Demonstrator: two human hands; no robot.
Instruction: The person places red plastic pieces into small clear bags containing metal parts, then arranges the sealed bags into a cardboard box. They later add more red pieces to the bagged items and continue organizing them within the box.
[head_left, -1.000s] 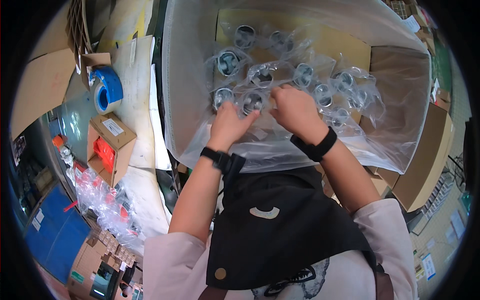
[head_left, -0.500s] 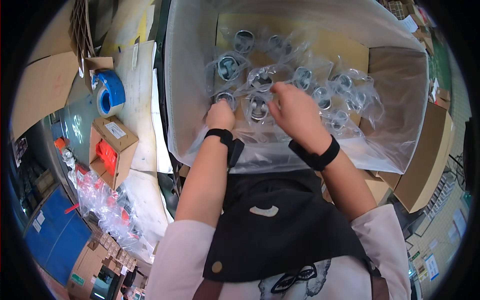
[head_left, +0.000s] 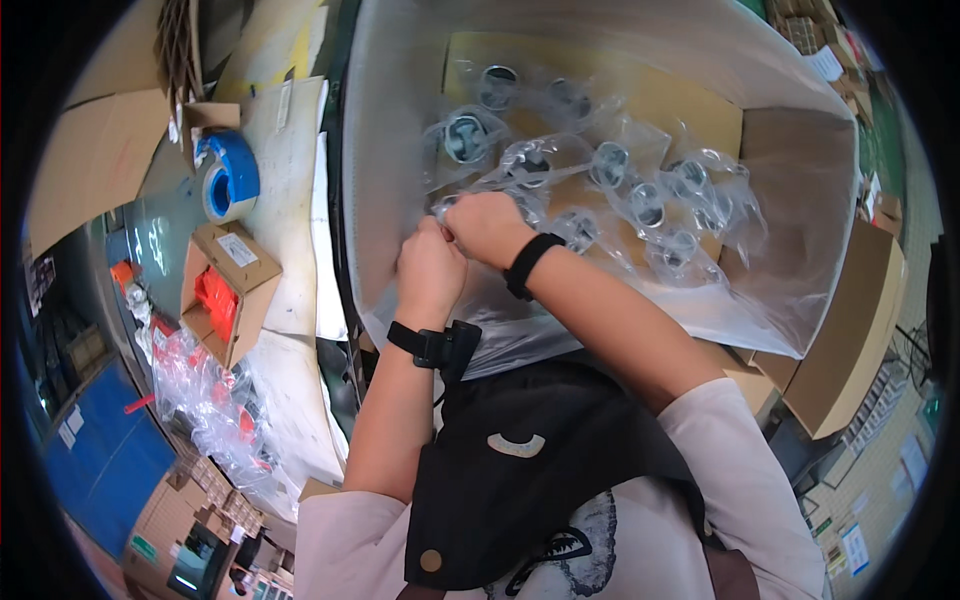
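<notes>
My left hand [head_left: 430, 275] and my right hand [head_left: 490, 228] meet inside a carton's near left corner, fingertips together. Both are closed on a clear plastic bag [head_left: 443, 204], whose edge shows just past the fingers; most of it is hidden behind them. Around them lie several round, silvery metal parts that look like pistons, each wrapped in a clear bag. One bagged piston [head_left: 466, 138] lies beyond my hands, and another [head_left: 527, 165] sits to their right. A further bagged piston [head_left: 647, 204] rests farther right.
A clear plastic liner [head_left: 640, 315] hangs over the carton's near wall. On the bench at left stand a roll of blue tape [head_left: 238, 170] and a small open cardboard box [head_left: 255, 262] with red material inside. Below it is a heap of clear bags [head_left: 205, 385] with red pieces.
My right hand has moved left and nearer, from above the middle parts to join my left hand. The left hand has drawn slightly nearer to me.
</notes>
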